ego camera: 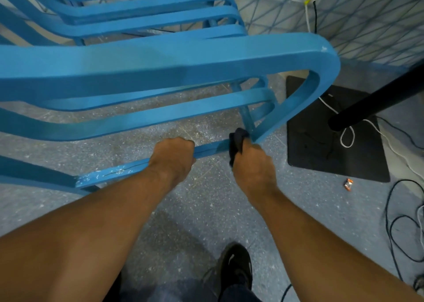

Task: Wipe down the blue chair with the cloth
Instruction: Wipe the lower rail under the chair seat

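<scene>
Judging this as mid-task: I've got the right hand [252, 168] clamped round the dark cloth [236, 141], pressed to the low rail [211, 149] of the blue chair [160, 65] at the leg joint, and the left hand [172, 159] wrapped on the same rail further left. Can't tell which slats [137, 10] are wiped already (no streaks show), so most may remain. Cloth mostly hidden in the fist, chair cropped left and top.

Ahead: blue slatted chair [160, 60]; left hand [172, 159] on its low rail, right hand [252, 168] w/ dark cloth [236, 141] just R of it. Black square base plate [321, 159] on floor, further R.
</scene>
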Demonstrator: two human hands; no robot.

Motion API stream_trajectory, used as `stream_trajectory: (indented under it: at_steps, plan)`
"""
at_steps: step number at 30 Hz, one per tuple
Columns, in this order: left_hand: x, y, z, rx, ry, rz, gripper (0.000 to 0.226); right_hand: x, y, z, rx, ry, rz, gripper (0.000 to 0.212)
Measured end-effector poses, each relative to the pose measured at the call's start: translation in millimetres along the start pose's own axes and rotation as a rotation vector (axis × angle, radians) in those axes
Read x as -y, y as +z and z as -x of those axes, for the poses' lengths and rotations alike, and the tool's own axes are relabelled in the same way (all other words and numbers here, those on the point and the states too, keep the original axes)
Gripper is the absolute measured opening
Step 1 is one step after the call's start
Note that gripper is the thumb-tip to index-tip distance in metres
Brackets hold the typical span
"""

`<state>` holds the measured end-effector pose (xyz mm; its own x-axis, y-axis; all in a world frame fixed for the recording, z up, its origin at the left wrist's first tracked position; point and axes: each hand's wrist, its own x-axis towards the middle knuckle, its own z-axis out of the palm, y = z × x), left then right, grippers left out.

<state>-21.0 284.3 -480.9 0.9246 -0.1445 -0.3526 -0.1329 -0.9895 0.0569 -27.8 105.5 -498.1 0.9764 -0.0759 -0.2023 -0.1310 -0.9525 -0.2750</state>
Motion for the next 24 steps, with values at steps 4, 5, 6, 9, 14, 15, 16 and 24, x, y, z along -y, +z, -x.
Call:
stream_trajectory:
  at_steps: [4,5,6,9,14,15,16,24]
  plan:
    - [-1,2,0,-0.004,0.007,-0.021,0.021,-19,13,31,0.195,0.115,0.057,0.033]
    - [-1,4,0,-0.021,0.016,-0.028,0.020,-26,14,31,0.168,0.112,0.083,0.032]
    - [-1,6,0,-0.037,0.022,-0.037,0.018,-31,14,29,0.121,0.081,0.082,0.030]
    - [-1,9,-1,-0.052,0.034,-0.041,0.016,-28,6,31,-0.053,-0.040,-0.030,0.032]
    - [0,8,-3,-0.039,0.035,-0.072,0.018,-5,-17,-1,-0.384,-0.264,-0.055,0.033]
    - [0,8,-3,-0.042,0.032,-0.074,0.020,-1,-16,-9,-0.406,-0.271,-0.002,0.030]
    - [-1,8,-3,-0.040,0.028,-0.073,0.021,3,-13,-13,-0.362,-0.254,0.052,0.027]
    - [-1,6,-7,0.018,0.032,-0.054,0.024,8,-10,-14,0.000,-0.191,0.185,0.042]
